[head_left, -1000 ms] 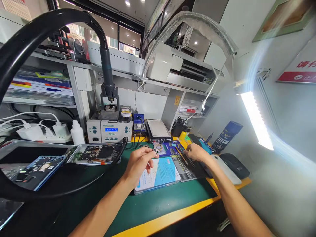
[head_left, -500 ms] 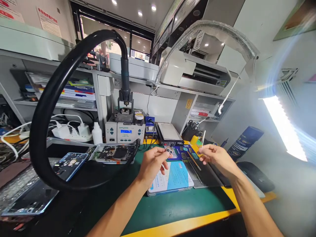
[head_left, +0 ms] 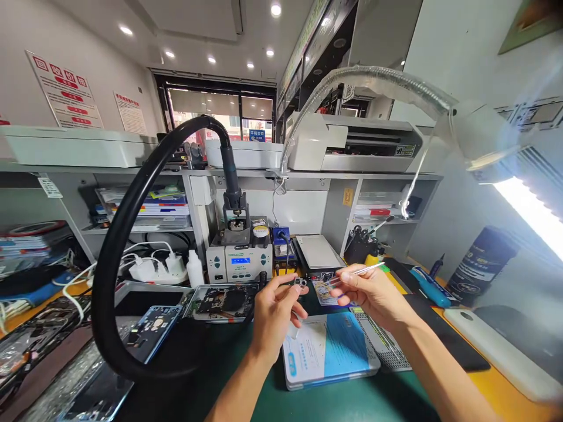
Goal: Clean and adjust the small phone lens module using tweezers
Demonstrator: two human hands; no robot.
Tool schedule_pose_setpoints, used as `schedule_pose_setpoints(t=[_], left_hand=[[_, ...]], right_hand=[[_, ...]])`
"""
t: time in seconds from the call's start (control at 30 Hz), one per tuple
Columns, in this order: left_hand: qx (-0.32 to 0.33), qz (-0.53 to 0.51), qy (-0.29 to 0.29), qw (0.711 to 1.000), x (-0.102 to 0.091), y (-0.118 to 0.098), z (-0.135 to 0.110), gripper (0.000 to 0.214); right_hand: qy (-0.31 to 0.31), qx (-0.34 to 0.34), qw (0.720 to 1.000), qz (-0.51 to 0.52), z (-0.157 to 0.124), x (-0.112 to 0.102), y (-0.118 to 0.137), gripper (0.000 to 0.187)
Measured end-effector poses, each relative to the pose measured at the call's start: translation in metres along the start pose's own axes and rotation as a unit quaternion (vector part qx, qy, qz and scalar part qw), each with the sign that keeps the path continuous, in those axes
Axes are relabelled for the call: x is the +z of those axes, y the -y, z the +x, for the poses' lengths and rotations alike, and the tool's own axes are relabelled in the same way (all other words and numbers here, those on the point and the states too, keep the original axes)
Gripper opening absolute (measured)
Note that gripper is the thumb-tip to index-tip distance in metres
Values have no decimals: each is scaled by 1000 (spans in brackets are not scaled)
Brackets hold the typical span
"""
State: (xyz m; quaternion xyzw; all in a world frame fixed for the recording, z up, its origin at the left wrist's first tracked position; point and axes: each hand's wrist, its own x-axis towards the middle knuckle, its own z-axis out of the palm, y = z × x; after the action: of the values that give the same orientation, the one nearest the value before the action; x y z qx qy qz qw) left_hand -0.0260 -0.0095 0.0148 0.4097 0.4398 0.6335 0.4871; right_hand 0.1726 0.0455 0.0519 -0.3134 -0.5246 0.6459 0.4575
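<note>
Now have right hand closer to left hand than half a second ago, with slim silvery tool tipped over from upright to nearly level; also take in more ceiling overhead.

Nearest, at five o'clock from left hand, see bare green mat. Just beyond, at four o'clock, see flat blue-and-white case lying on it, with perforated plate at three o'clock from case, partly behind right wrist.

Pinch small camera-like module between left thumb and forefinger, parted only by its thickness, at one o'clock from left palm; hold remaining left fingers loosely curled. Grip tool at three o'clock from left hand, right thumb and fingertips nearly together around it, rear end pointing just above three o'clock. Cannot tell about contact between its front end and module; too small to make out.

Farther off, see dismantled device between nine and ten o'clock from left hand, grey hot-air station at eleven, flat-topped plate unit at one, and lit lamp between two and three.
</note>
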Motion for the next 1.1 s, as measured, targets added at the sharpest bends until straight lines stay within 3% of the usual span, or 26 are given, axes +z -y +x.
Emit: schedule_pose_setpoints(t=[0.2, 0.4, 0.57, 0.8, 1.1], left_hand=[[4, 28, -17, 999, 1, 6, 1, 26], [16, 91, 8, 996, 7, 8, -4, 31], [21, 112, 10, 993, 8, 10, -7, 28], [-20, 70, 16, 997, 10, 5, -8, 31], [-23, 40, 29, 999, 11, 2, -13, 27]], right_hand=[[-10, -12, 999, 38, 17, 12, -15, 33], [-7, 1, 997, 78, 11, 2, -37, 27], [-9, -2, 997, 81, 9, -5, -38, 26], [0, -13, 998, 62, 9, -5, -39, 19], [14, -21, 999, 48, 8, -3, -37, 15]])
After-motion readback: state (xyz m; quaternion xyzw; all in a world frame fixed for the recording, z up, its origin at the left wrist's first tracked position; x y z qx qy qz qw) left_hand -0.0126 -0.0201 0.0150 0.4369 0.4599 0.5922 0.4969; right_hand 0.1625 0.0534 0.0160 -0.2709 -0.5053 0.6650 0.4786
